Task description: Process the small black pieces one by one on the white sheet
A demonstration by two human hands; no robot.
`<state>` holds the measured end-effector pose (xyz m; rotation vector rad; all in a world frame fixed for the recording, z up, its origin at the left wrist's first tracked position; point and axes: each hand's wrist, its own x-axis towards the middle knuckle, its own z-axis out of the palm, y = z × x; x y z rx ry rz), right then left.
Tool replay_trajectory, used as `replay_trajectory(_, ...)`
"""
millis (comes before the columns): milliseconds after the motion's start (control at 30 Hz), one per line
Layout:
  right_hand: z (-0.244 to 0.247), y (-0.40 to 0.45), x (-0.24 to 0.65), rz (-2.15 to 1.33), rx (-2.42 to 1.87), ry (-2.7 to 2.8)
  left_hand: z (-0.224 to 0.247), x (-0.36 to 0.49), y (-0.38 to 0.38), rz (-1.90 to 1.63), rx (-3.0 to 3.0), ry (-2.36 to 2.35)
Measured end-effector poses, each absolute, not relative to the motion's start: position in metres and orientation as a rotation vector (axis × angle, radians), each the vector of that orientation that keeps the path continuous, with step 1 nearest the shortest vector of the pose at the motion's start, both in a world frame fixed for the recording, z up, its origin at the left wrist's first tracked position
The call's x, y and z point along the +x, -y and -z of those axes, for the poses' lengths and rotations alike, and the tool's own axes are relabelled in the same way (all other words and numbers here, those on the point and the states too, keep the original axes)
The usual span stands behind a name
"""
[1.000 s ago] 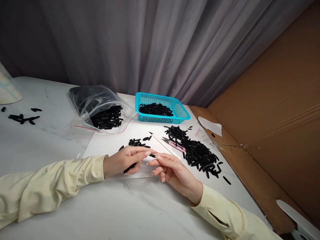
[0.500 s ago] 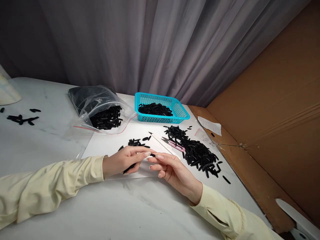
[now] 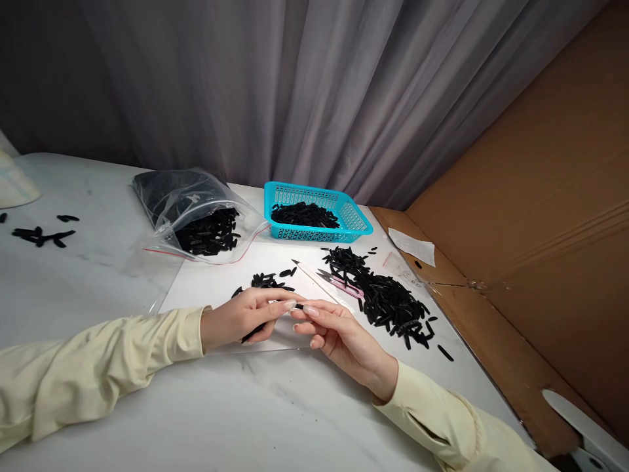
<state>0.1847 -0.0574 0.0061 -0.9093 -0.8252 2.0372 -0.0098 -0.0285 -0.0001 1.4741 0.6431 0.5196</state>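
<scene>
Between the fingertips of both hands is a small black elongated piece [image 3: 299,306], its ends covered by the fingers. My left hand [image 3: 250,313] pinches one end with thumb and forefinger; more black pieces show under its curled fingers. My right hand [image 3: 339,331] pinches the other end, its remaining fingers loosely bent. Just beyond my left hand lies a small heap of like black pieces [image 3: 268,280] on a white sheet [image 3: 196,288]. Pink-handled thread snips [image 3: 346,285] and white pointed tweezers [image 3: 314,275] lie past my right hand, beside a larger pile of black pieces [image 3: 393,301].
A turquoise basket [image 3: 319,233] holding black pieces stands at the back. Left of it lies an open clear zip bag [image 3: 196,196] with more. Several loose pieces [image 3: 42,236] are at far left. A cardboard wall [image 3: 531,262] borders the right; a grey curtain [image 3: 221,85] hangs behind.
The black piece between my fingertips has shifted slightly, and more of its surface shows. Both hands stay almost in the same place.
</scene>
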Motion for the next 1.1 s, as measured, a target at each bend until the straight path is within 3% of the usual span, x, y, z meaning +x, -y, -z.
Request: replay_trajectory(1100,-0.0071,0.0586,0.1849,-1.998,-0.877,0.843,-0.0006,-0.0096,0.0289,-0.508,1.486,-0.653)
